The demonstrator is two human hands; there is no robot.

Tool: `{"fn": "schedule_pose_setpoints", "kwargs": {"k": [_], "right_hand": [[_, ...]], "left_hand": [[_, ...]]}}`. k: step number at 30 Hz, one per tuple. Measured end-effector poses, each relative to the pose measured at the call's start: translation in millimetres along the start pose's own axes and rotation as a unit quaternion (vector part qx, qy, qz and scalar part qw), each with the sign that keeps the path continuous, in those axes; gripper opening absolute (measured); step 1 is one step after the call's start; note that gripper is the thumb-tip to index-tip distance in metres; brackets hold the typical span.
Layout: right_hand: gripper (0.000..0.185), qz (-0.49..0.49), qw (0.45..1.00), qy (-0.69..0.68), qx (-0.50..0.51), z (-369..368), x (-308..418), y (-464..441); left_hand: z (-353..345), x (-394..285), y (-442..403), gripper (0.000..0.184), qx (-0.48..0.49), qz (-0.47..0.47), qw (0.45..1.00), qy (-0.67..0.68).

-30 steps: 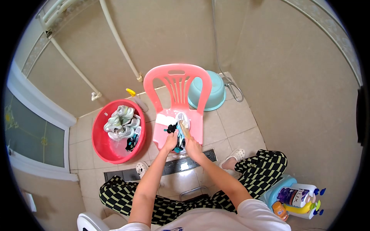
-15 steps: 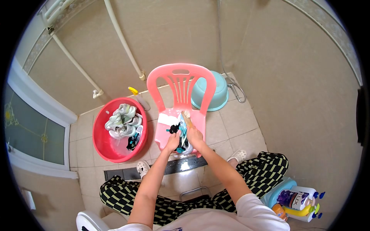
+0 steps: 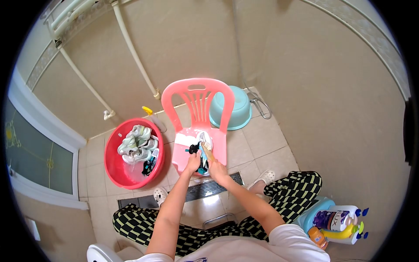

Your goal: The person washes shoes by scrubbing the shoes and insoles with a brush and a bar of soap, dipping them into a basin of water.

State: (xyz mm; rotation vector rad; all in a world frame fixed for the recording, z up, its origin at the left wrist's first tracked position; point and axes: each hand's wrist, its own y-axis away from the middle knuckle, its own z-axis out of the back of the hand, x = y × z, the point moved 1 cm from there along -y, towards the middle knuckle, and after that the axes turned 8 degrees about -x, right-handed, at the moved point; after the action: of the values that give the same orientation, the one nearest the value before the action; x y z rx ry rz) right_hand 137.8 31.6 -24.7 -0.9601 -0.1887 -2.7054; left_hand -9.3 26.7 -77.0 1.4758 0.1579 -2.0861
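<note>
A shoe (image 3: 204, 138) in white, black and teal lies lengthwise on the seat of the pink plastic chair (image 3: 221, 150). My left hand (image 3: 193, 162) is closed on the shoe's left side, by its dark laces. In my right hand (image 3: 218, 170) is a brush with a tan handle (image 3: 209, 154), its head resting against the upper part of the shoe. The bristles are hard to make out. To the left of the shoe, a white block or cloth (image 3: 185, 139) sits on the seat; I cannot tell which.
Left of the chair stands a red basin (image 3: 111, 163) with several light shoes (image 3: 139, 139) in it. Behind the basin is a yellow-topped bottle or brush (image 3: 148, 111). An upturned teal basin (image 3: 235, 109) sits behind the chair. Detergent bottles (image 3: 334, 220) stand at my right.
My right hand has drawn the brush back toward me along the shoe, uncovering its white far end. My left hand keeps its hold. The camera view has shifted slightly.
</note>
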Motion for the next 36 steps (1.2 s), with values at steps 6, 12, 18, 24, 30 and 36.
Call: {"fn": "schedule_pose_setpoints", "kwargs": {"k": [6, 12, 18, 24, 30, 36], "right_hand": [[0.043, 0.032, 0.999, 0.003, 0.002, 9.2, -4.5, 30.4], [0.042, 0.024, 0.999, 0.015, 0.031, 23.1, -5.0, 55.8], [0.043, 0.014, 0.999, 0.015, 0.030, 21.4, -1.0, 54.1], [0.040, 0.025, 0.999, 0.028, 0.008, 12.3, -0.3, 39.0], [0.038, 0.023, 0.999, 0.030, 0.003, 8.2, -2.3, 15.5], [0.039, 0.035, 0.999, 0.039, -0.009, -8.7, -7.3, -31.6]], "left_hand": [[-3.1, 9.6, -6.4, 0.053, -0.015, 0.005, 1.000, -0.019], [-1.2, 7.9, -4.5, 0.053, -0.027, -0.020, 0.999, 0.004], [3.7, 6.0, -2.6, 0.054, 0.003, 0.002, 1.000, 0.031], [8.3, -1.6, 4.2, 0.052, -0.001, -0.003, 0.998, 0.064], [3.3, -4.8, 8.5, 0.048, -0.007, 0.011, 0.995, 0.098], [7.8, -7.2, 8.2, 0.050, -0.014, 0.012, 0.999, 0.043]]}}
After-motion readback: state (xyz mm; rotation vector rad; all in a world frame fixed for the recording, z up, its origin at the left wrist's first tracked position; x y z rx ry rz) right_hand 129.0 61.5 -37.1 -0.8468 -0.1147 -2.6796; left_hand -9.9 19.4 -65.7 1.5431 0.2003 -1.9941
